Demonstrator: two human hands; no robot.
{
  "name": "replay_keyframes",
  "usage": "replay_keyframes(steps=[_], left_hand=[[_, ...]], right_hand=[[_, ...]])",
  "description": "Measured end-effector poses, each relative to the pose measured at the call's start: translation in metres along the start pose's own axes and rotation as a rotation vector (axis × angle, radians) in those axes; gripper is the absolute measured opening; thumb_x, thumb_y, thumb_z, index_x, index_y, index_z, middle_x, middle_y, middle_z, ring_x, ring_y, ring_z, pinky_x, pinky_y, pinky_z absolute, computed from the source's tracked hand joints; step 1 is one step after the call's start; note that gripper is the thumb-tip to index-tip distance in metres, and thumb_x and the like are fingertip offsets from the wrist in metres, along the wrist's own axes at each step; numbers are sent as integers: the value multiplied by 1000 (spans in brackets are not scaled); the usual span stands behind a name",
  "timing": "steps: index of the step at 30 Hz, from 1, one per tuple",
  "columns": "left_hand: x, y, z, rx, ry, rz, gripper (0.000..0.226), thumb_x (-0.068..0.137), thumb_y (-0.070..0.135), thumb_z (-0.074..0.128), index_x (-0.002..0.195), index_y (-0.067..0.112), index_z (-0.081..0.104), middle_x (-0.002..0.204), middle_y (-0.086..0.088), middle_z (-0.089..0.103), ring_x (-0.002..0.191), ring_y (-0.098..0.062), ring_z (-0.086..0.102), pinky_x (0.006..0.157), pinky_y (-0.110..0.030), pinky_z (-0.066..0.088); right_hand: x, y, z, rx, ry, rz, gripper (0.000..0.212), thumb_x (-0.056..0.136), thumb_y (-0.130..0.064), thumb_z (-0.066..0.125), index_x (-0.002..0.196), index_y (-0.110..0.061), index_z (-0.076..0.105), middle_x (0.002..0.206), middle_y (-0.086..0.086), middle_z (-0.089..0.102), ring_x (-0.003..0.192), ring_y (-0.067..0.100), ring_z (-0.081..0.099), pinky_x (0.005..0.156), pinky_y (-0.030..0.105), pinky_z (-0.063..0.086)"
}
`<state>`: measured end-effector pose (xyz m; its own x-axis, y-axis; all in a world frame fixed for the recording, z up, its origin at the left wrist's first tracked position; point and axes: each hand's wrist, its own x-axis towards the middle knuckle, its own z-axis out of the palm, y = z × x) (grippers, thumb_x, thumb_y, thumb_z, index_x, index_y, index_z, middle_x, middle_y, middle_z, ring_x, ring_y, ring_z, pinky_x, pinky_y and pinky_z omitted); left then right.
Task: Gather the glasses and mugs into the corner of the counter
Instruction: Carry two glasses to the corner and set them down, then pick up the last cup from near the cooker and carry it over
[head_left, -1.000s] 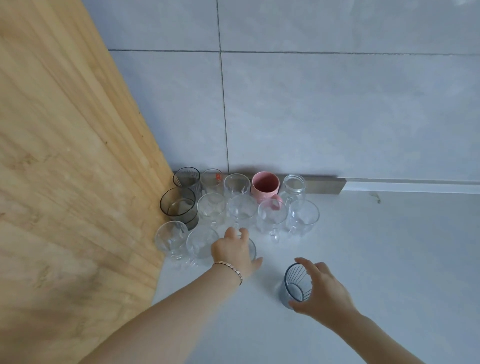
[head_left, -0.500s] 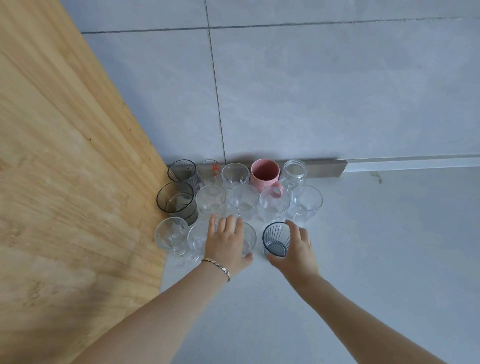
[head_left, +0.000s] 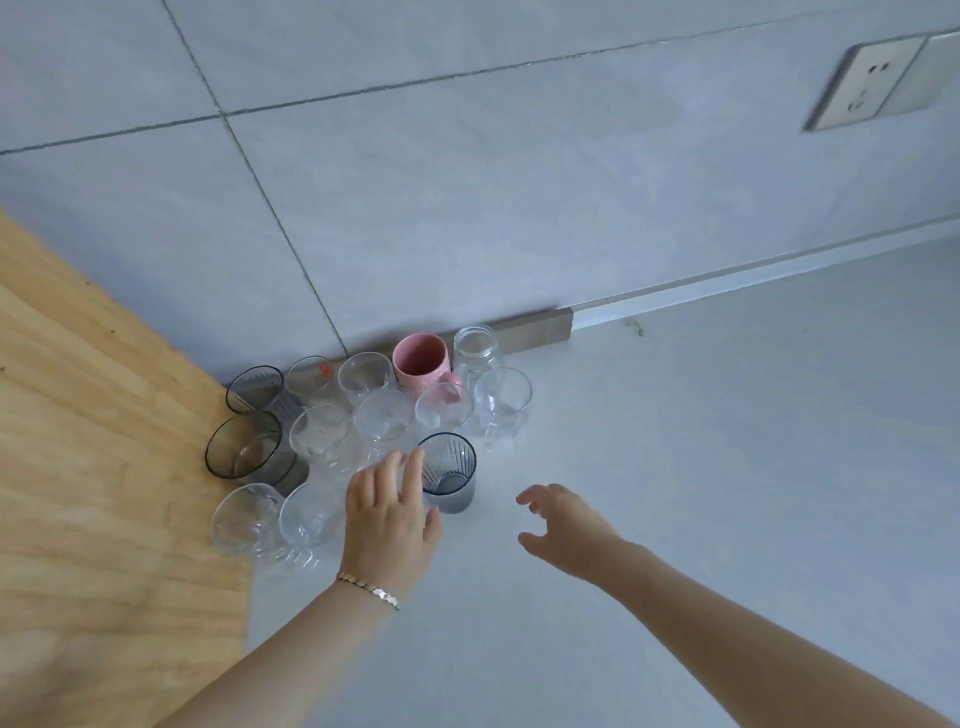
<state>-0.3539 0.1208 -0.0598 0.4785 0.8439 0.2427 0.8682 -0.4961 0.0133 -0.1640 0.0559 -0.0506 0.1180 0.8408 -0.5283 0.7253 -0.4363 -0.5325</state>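
Gathering spot: clear glasses (head_left: 384, 421) and pink mug (head_left: 421, 361) packed in counter (head_left: 675, 467) corner.
Blue glass (head_left: 449, 478): ribbed, upright, front of cluster.
Left hand (head_left: 387, 519): fingers straight, just beside it, released.
Right hand (head_left: 563, 530): loosely curled, empty.

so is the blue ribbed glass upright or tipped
Upright: the blue ribbed glass stands on its base on the counter, open rim up.

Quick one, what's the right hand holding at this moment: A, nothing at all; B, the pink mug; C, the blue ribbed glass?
A: the right hand is empty, its fingers loosely curled, with a gap between it and the blue glass, which stands on the counter.
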Motion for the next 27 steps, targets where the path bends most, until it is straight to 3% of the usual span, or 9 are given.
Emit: replay_keyframes(steps=[2, 5, 7, 9, 18, 20, 22, 23, 27], left_hand=[[-2, 31, -7, -127, 9, 135, 43, 66, 28, 53, 108, 17, 49, 101, -2, 49, 87, -20, 47, 80, -28, 37], [6, 100, -24, -172, -312, 331, 31, 76, 24, 41, 106, 24, 48, 97, 2, 61, 85, -19, 65, 71, -25, 50], [13, 154, -26, -79, -659, 409, 37, 89, 23, 40, 125, 19, 46, 123, -3, 57, 110, -25, 59, 91, -31, 46], [16, 216, -24, 84, -891, 482, 39, 92, 25, 40, 129, 16, 45, 133, -7, 52, 120, -29, 53, 99, -36, 42], [-6, 555, -41, -210, -959, 528, 34, 89, 30, 48, 120, 18, 55, 126, -3, 59, 104, -22, 58, 94, -29, 45], [-15, 626, -52, -246, -953, 584, 30, 88, 29, 49, 115, 18, 57, 122, -4, 61, 108, -23, 59, 94, -29, 46], [-26, 690, -65, -239, -956, 659, 26, 87, 29, 49, 110, 20, 59, 119, -3, 62, 108, -23, 60, 92, -29, 47], [-30, 720, -71, -223, -952, 707, 23, 87, 30, 49, 106, 21, 59, 119, -2, 62, 108, -22, 60, 91, -29, 47], [-44, 835, -85, -185, -876, 897, 22, 87, 29, 48, 105, 22, 59, 121, 1, 60, 111, -20, 58, 92, -27, 45]], right_hand=[[-16, 33, -19, -37, -68, 44, 41, 90, -28, 55, 130, -22, 49, 121, -1, 56, 94, 11, 48, 84, 23, 41], [-47, 90, -49, -54, -111, 142, 41, 90, -32, 55, 129, -23, 49, 126, -1, 58, 97, 16, 54, 82, 23, 41], [-77, 136, -68, -51, -98, 220, 42, 90, -33, 53, 131, -24, 48, 128, -1, 56, 110, 19, 57, 90, 28, 44], [-114, 188, -86, -36, -68, 288, 44, 90, -35, 52, 132, -25, 46, 130, -1, 55, 114, 19, 57, 93, 31, 46], [-348, 436, -172, 11, 80, 605, 46, 96, -28, 46, 138, -11, 42, 142, 6, 45, 128, 25, 46, 102, 34, 40], [-396, 489, -184, 37, 111, 719, 36, 95, -26, 46, 125, -9, 53, 128, 10, 55, 110, 25, 55, 90, 34, 44], [-443, 533, -194, 61, 148, 837, 21, 91, -23, 47, 94, -7, 61, 95, 12, 59, 79, 22, 53, 76, 31, 42], [-466, 552, -199, 91, 190, 885, 20, 90, -21, 49, 94, -6, 62, 91, 9, 56, 78, 22, 50, 76, 31, 42], [-556, 612, -219, 189, 301, 1036, 40, 97, -15, 42, 134, -3, 46, 132, 12, 53, 120, 26, 52, 97, 30, 43]])
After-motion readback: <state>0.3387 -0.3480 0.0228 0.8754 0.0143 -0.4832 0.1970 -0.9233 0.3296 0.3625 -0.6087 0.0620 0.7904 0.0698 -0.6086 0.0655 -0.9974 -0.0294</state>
